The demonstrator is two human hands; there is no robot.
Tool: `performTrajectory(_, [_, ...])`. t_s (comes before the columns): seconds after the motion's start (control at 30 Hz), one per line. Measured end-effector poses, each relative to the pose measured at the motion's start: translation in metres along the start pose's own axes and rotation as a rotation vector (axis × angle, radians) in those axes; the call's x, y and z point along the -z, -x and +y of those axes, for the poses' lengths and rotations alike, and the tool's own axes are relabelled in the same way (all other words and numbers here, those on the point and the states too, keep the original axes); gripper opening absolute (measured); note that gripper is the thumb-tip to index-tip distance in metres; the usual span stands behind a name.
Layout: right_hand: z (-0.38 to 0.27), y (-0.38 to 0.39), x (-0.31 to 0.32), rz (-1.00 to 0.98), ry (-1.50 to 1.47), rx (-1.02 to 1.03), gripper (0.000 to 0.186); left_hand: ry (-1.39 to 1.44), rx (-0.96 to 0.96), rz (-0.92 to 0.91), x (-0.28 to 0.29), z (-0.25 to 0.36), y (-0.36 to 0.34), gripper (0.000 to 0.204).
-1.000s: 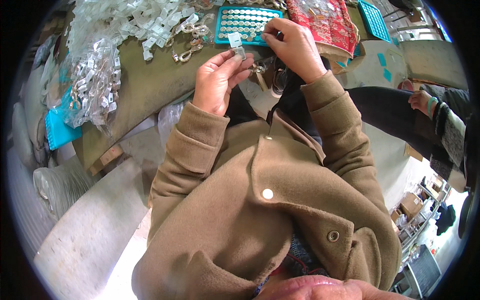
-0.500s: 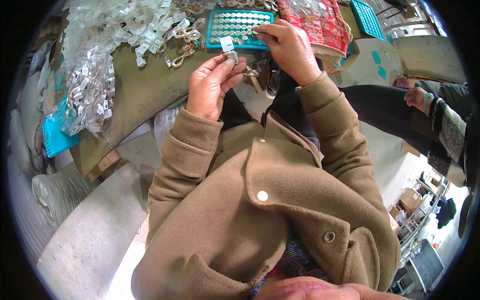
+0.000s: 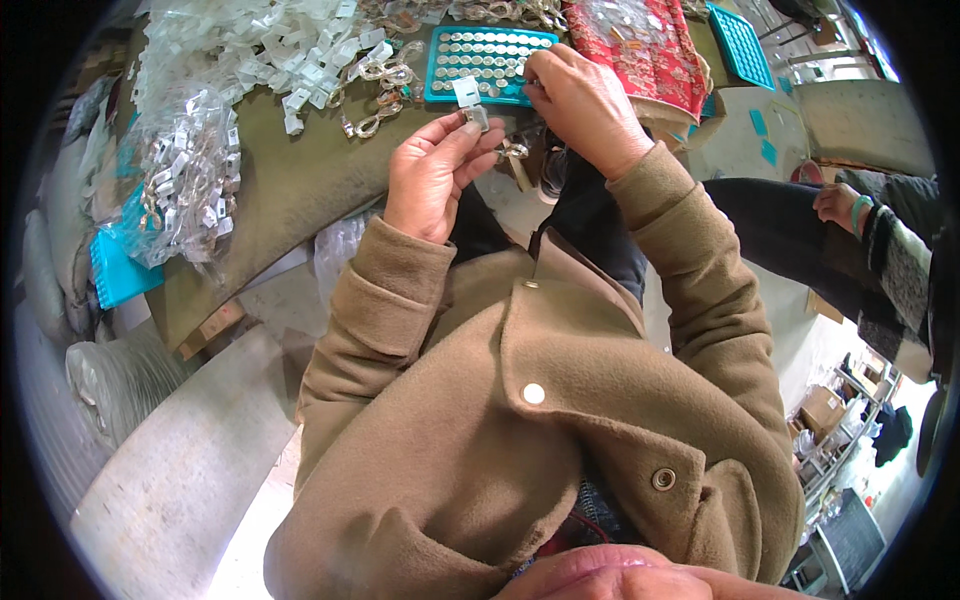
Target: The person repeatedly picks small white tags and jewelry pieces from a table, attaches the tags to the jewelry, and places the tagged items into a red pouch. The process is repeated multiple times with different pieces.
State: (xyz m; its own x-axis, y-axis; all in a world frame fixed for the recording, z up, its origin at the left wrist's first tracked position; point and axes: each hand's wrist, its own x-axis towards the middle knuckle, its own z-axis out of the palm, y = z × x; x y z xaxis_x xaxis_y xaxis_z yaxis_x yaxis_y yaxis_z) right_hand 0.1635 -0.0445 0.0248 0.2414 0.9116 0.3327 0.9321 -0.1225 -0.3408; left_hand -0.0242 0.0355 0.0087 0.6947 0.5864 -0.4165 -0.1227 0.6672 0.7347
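Note:
My left hand (image 3: 430, 175) holds a small clear plastic case with an open white lid (image 3: 467, 95) between thumb and fingers, just below the turquoise tray (image 3: 432, 65) of round silver pieces set in rows. My right hand (image 3: 585, 110) has its fingers bent and closed at the tray's right side; what they hold, if anything, is hidden. Below the tray, by my left fingertips, hangs a small shiny loop (image 3: 515, 150), hard to make out.
White cases (image 3: 250, 45), bagged pieces (image 3: 185, 160) and tangled cords (image 3: 370, 95) cover the bench (image 3: 280, 175). Right of the tray lie red floral cloth (image 3: 670, 65) and another turquoise tray (image 3: 740, 45). A co-worker's hand (image 3: 838, 205) is at right.
My right hand dipped slightly toward me, then rose back to the tray's right part, its fingertips now more hidden. My left hand shifted slightly, still holding the case.

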Motion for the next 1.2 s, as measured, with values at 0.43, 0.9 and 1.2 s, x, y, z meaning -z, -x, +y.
performTrajectory(0.43, [-0.041, 0.018, 0.002, 0.132, -0.308, 0.092, 0.013, -0.089, -0.041, -0.029, -0.008, 0.003, 0.005, 0.029])
performTrajectory(0.9, [-0.041, 0.035, -0.007, 0.176, -0.53, 0.053, 0.008, -0.045, 0.022, 0.0, -0.004, -0.001, 0.014, 0.031])
performTrajectory(1.2, [-0.04, 0.033, -0.015, 0.109, -0.887, -0.209, 0.011, 0.031, 0.005, 0.066, -0.003, -0.007, 0.012, 0.022])
